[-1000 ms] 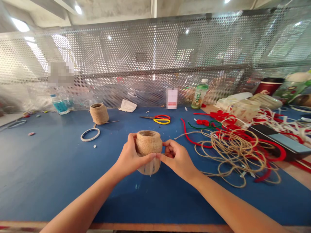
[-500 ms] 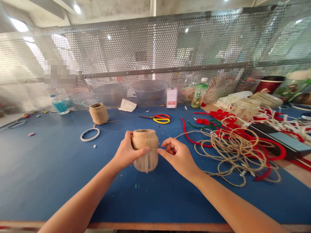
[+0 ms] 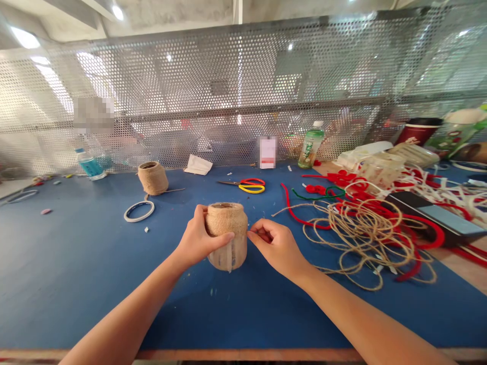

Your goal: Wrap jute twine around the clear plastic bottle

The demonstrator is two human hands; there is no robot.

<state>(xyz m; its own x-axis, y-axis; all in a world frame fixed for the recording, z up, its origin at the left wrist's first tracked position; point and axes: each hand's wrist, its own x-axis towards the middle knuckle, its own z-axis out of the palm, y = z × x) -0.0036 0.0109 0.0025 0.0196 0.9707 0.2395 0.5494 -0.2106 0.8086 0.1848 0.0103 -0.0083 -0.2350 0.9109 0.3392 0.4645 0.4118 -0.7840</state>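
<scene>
A jar (image 3: 227, 253) stands at the middle of the blue table, its upper half wound with jute twine and its lower half bare, with a strip of whitish tape running down it. My left hand (image 3: 201, 235) is closed round the jar's left side, thumb across the front at the lower edge of the winding. Just right of the jar, my right hand (image 3: 276, 246) pinches the twine close to the jar wall; the strand itself is barely visible between the fingers. A loose heap of jute twine (image 3: 365, 233) lies to the right of that hand.
Behind lie scissors (image 3: 251, 186), a second twine-wrapped jar (image 3: 152, 177) and a tape roll (image 3: 139, 211). Red pipe cleaners (image 3: 287, 203), a phone-like device (image 3: 449, 218) and a green-capped bottle (image 3: 311, 144) are at right. A perforated metal screen (image 3: 213, 96) closes off the back.
My right thumb and finger have closed into a tighter pinch beside the jar. The left hand and the jar stay nearly where they were; the view has shifted slightly.
</scene>
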